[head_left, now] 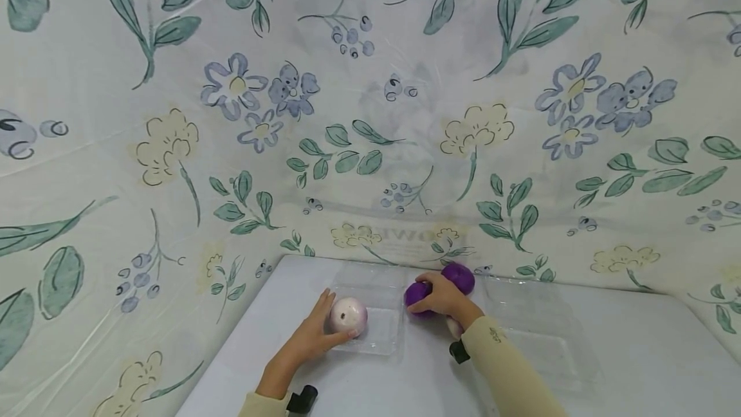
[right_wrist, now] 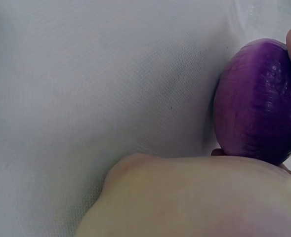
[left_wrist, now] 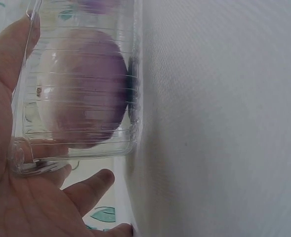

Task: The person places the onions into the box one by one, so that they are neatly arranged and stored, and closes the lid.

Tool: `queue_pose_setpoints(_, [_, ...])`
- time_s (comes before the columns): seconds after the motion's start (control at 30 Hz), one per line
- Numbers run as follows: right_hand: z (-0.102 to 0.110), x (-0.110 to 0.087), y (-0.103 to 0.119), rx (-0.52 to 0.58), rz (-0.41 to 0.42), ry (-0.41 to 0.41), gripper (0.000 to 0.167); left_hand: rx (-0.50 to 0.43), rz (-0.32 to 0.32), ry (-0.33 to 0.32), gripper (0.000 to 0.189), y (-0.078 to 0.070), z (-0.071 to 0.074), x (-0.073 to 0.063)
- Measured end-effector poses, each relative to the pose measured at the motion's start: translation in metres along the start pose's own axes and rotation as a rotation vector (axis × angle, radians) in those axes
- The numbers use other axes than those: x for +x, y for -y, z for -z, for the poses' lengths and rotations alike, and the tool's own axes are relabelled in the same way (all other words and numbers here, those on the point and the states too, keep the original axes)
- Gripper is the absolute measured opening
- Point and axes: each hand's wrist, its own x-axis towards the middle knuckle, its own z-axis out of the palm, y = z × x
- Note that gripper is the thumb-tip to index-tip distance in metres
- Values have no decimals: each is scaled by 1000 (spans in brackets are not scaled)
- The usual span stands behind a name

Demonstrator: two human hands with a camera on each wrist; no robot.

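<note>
A clear plastic container (head_left: 383, 340) stands at the left of the table, holding a round, pale vegetable (head_left: 349, 316) that shades to purple with a small dark spot (left_wrist: 86, 89). My left hand (head_left: 309, 336) lies along its outside, fingers at the left side and thumb along the near side, fairly straight and touching the plastic. To the right, my right hand (head_left: 442, 296) grips a glossy purple onion (right_wrist: 256, 103) between thumb and fingers. Behind that hand lies a second purple onion (head_left: 461, 277). A pale, rounded vegetable (right_wrist: 194, 197) sits below the right wrist, mostly hidden in the head view.
Another clear plastic container (head_left: 541, 346) lies on the right side of the white table (head_left: 642, 359), beyond the right forearm. A floral sheet (head_left: 370, 95) hangs behind the table. Each wrist carries a small black device (head_left: 303, 399).
</note>
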Motion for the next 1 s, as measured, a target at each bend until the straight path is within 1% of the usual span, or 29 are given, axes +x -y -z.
queue_pose_setpoints(0.2, [-3, 2, 4, -36, 5, 36, 76, 4, -2, -7, 105, 1, 3, 1])
queue_pose_setpoints(0.3, [-8, 3, 5, -23, 21, 59, 78, 4, -3, -17, 104, 2, 4, 1])
queue_pose_setpoints(0.37, [-14, 3, 1, 12, 34, 52, 80, -2, -3, -21, 104, 2, 4, 2])
queue_pose_setpoints(0.53, [-28, -1, -12, 86, 33, -7, 84, -6, -6, -3, 105, 3, 0, 2])
queue_pose_setpoints(0.7, [-29, -4, -9, 114, 22, -17, 86, 6, -14, -17, 105, 3, 1, 1])
queue_pose_setpoints(0.87, [-28, -4, -4, 104, 19, -38, 83, 0, -23, -11, 104, 3, 3, 1])
queue_pose_setpoints(1.0, [-29, -6, -4, 60, 9, -33, 81, 3, 5, -4, 106, 4, -1, 2])
